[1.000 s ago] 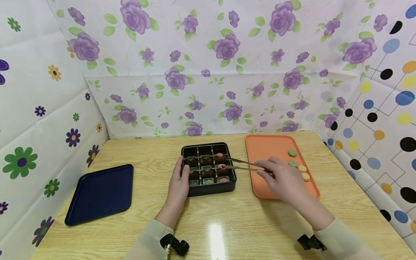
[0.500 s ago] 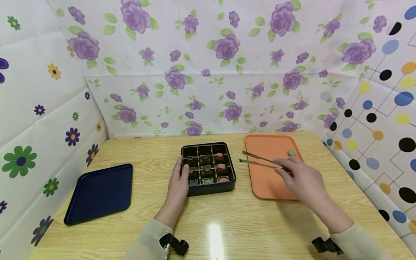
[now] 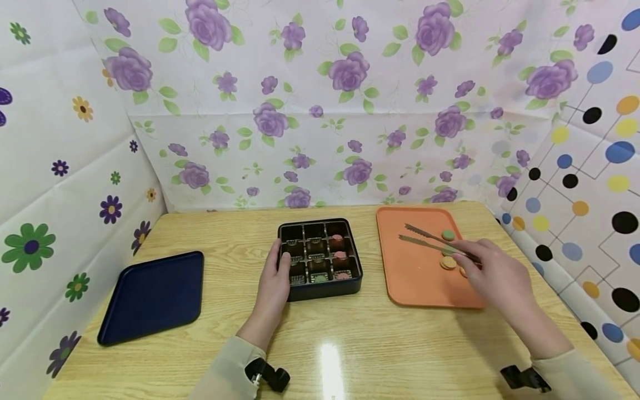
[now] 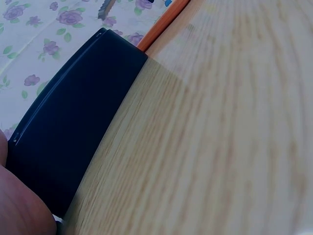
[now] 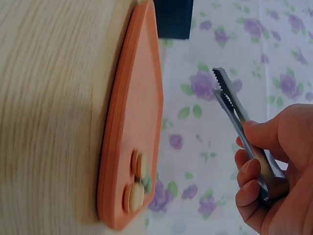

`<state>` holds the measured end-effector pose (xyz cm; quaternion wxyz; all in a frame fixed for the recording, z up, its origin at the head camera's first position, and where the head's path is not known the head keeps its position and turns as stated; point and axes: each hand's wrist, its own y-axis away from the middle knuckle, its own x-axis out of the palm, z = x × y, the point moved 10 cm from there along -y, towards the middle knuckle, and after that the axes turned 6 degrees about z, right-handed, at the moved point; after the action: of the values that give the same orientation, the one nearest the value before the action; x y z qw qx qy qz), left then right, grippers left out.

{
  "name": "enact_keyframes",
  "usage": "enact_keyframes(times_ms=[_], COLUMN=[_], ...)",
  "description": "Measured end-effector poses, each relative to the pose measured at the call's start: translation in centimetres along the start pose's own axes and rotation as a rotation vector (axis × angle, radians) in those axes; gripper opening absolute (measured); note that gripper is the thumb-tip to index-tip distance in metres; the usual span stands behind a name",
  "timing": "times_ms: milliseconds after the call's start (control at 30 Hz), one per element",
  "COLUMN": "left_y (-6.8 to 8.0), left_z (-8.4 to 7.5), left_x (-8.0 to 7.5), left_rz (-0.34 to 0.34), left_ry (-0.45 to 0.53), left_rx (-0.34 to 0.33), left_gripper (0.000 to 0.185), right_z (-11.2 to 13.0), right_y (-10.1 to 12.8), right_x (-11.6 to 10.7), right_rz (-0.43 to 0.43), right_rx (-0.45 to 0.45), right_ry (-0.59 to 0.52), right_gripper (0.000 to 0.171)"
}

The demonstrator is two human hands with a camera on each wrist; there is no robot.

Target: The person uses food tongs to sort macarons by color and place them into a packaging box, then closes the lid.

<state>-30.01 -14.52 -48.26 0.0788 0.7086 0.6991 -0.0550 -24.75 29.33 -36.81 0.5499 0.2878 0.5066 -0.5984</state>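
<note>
Bare tabletop (image 3: pixel 400 350) between compartment box (image 3: pixel 320 261) and orange tray (image 3: pixel 415 278).

The head view looks forward and down over the whole surface (image 3: pixel 350 333). Both wrist views sit low and close: left faces the dark box (image 4: pixel 68 127) at 10 o'clock, right the orange tray (image 5: pixel 142 122), both also in the head view.

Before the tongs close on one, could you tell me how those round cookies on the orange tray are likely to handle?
The cookies look small and flat, so probably light. Lying flat on the orange tray, they seem unlikely to roll. The tongs have toothed tips, which should limit slipping; whether a firm squeeze might crack one I cannot tell.
</note>
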Motion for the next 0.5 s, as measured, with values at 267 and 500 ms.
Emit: enact_keyframes(times_ms=[267, 500], left_y=[0.0, -0.1], left_z=[0.0, 0.1], left_x=[0.0, -0.1], left_rz=[0.000, -0.001], left_ry=[-0.002, 0.003], left_rx=[-0.007, -0.012], left_gripper=[0.063, 0.063], right_z=[-3.1, -5.1], right_y=[0.8, 1.0], right_x=[-0.9, -0.9], right_rz=[-0.024, -0.017], right_rx=[0.060, 0.094], right_ry=[0.030, 0.044], right_gripper=[0.034, 0.036])
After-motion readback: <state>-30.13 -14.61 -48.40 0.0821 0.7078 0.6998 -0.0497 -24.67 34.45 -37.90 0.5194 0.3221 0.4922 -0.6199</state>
